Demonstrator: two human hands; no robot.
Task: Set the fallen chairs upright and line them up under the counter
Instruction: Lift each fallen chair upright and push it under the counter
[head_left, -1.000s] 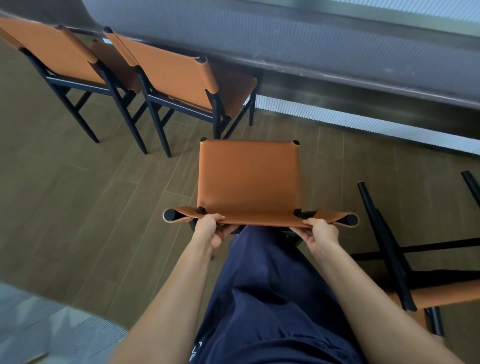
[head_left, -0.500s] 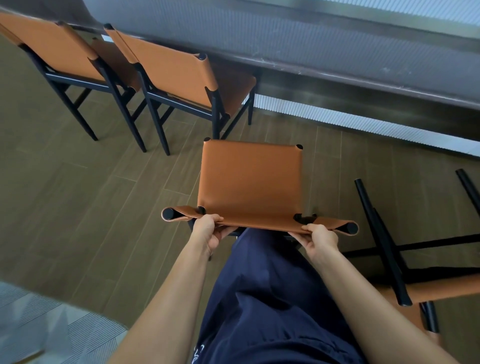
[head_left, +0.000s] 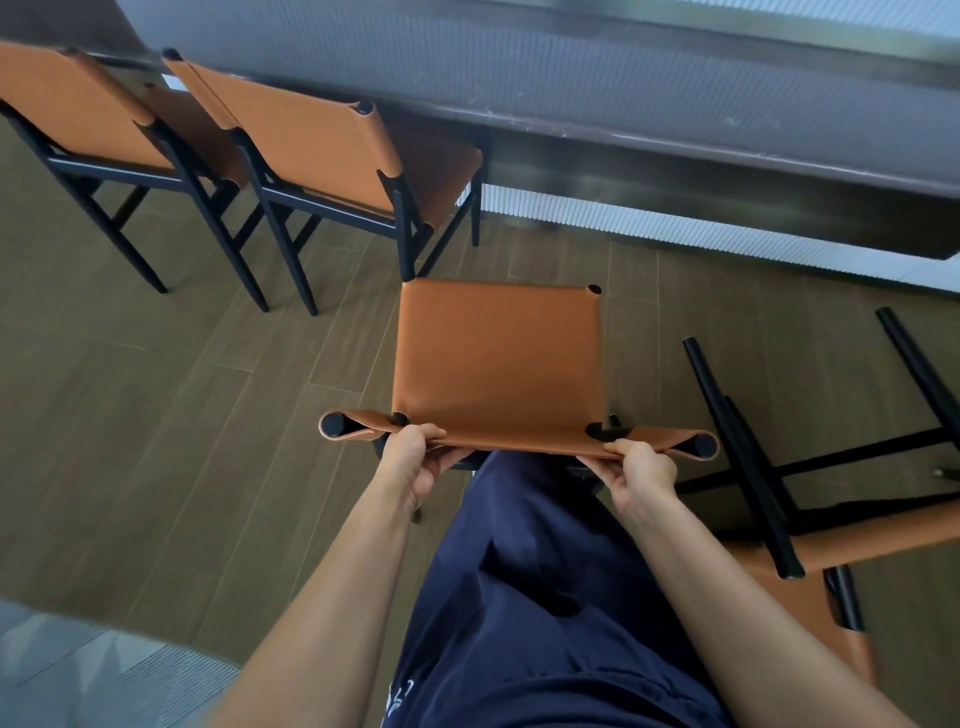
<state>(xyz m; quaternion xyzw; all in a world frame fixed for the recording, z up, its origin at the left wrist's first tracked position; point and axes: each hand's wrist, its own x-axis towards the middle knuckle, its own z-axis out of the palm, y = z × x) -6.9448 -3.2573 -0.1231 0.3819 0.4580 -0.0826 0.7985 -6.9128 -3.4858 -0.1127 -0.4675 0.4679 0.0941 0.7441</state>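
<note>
both bare arms reach forward and down over dark blue trousers (head_left: 545, 597), elbows slightly bent. the left hand (head_left: 415, 457) is curled round the top edge of the held chair (head_left: 498, 358) near its left post, and the right hand (head_left: 641, 470) grips the same edge near the right post. that chair stands upright on the wood floor (head_left: 182, 415), short of the counter (head_left: 623, 73). just to its right lies the fallen chair (head_left: 872, 538), legs sideways. farther left, the middle chair (head_left: 322, 145) and the end chair (head_left: 72, 104) stand tucked under the counter.

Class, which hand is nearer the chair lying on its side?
Right. The right hand grips the held chair beside the fallen chair; the left hand grips its far side.
</note>
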